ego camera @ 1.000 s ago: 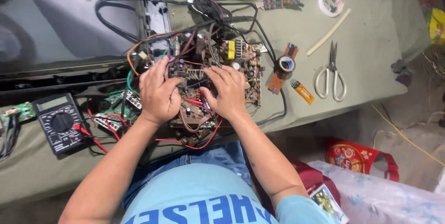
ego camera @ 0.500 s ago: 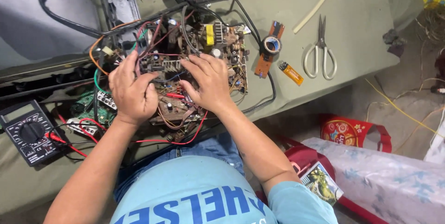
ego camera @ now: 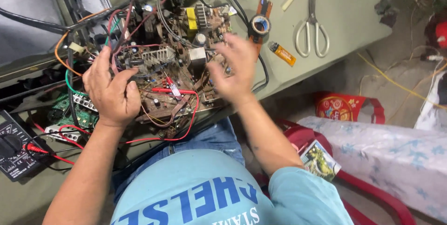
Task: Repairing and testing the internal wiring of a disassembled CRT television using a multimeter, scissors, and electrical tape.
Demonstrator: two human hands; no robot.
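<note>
A brown circuit board point(ego camera: 179, 64), crowded with parts and coloured wires, lies at the edge of the green-covered table point(ego camera: 344, 6). My left hand point(ego camera: 111, 92) grips the board's left side, fingers curled over the wires there and thumb on top. My right hand point(ego camera: 233, 66) hovers blurred over the board's right edge, fingers apart and holding nothing. A red test probe point(ego camera: 170, 90) rests on the board between my hands, and its red lead loops off the front edge.
A black multimeter point(ego camera: 11, 148) lies at the lower left beside a small green board point(ego camera: 70, 113). Scissors point(ego camera: 311, 29), an orange lighter point(ego camera: 283, 53) and a tape roll point(ego camera: 260, 24) lie right of the board. A red bag point(ego camera: 347, 106) and red chair point(ego camera: 377, 190) stand on the floor.
My right hand has lifted off the board and moved to its right edge, fingers spreading. My left hand stays on the board's left side. The view has shifted closer.
</note>
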